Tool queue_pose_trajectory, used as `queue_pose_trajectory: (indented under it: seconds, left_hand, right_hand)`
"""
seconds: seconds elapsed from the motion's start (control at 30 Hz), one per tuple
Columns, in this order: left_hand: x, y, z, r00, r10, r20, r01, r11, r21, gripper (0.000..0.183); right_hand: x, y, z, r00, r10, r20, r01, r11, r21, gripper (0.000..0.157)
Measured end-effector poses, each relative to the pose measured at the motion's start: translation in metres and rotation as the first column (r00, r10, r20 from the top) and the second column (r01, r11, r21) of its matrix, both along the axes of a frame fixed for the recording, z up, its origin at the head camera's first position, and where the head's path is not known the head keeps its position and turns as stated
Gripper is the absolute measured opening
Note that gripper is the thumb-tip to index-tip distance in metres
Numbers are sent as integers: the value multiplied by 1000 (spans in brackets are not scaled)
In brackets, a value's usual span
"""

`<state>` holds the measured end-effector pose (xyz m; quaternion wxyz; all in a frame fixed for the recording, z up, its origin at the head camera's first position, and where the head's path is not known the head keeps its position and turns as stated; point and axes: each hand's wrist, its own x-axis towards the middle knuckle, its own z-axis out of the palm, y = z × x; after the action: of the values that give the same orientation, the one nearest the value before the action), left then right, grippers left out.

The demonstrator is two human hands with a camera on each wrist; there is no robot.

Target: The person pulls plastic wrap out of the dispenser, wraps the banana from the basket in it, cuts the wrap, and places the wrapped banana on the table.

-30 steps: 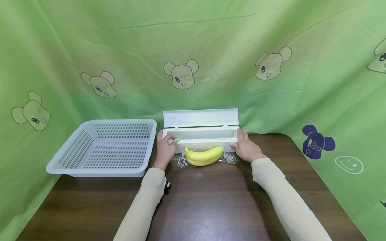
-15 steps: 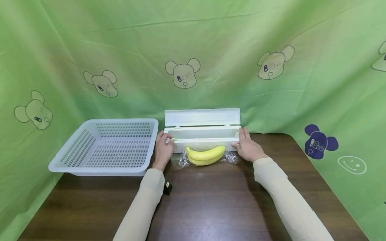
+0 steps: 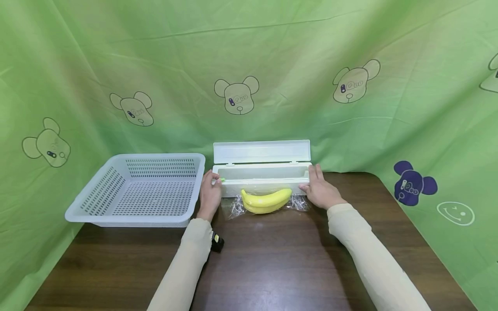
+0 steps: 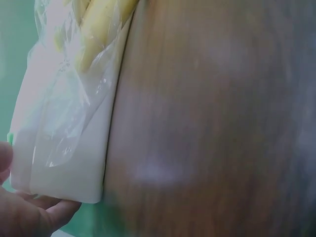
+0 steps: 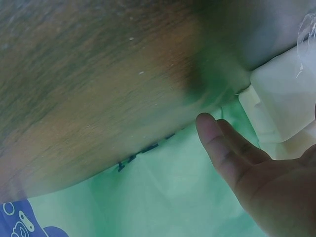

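A white cling film dispenser (image 3: 266, 186) lies lengthwise with its lid (image 3: 261, 151) standing up at the back. At its left end my left hand (image 3: 210, 192) curls its fingers round the corner, the thumb at a small green cutter slider (image 3: 222, 179). My right hand (image 3: 321, 191) rests against the right end, with fingers straight and the thumb at the front face; its wrist view shows the outstretched fingers (image 5: 229, 153) beside the box end. Yellow bananas (image 3: 266, 201) lie under clear film (image 3: 237, 207) right at the dispenser's front.
A white perforated plastic basket (image 3: 134, 218) stands at the left, close to my left hand. A dark wooden table (image 3: 268, 263) carries everything. Green printed cloth (image 3: 288, 103) hangs behind and at both sides. A small black device (image 3: 217, 243) sits at my left wrist.
My left hand has slid left along the dispenser's front edge to its end, and the green slider has moved left with it. The right hand, bananas and basket stay in place.
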<state>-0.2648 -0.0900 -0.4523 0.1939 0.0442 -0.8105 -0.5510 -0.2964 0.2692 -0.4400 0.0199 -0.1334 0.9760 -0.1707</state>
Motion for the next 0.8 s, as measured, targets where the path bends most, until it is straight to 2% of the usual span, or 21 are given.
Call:
queue_pose_trajectory:
  seconds: [0.33, 0.57, 0.8]
  left_hand:
    - [0, 0, -7, 1000, 11, -24, -11, 999, 34, 10]
    - [2, 1, -5, 1000, 5, -10, -5, 1000, 23, 9]
    - [1, 2, -5, 999, 31, -25, -31, 999, 30, 8]
  right_hand:
    - [-1, 1, -1, 1000, -3, 7, 3, 1000, 3, 83]
    - [-1, 0, 0, 1000, -5, 12, 5, 1000, 4, 83]
    - [1, -2, 2, 1000, -11, 16, 11, 1000, 5, 82]
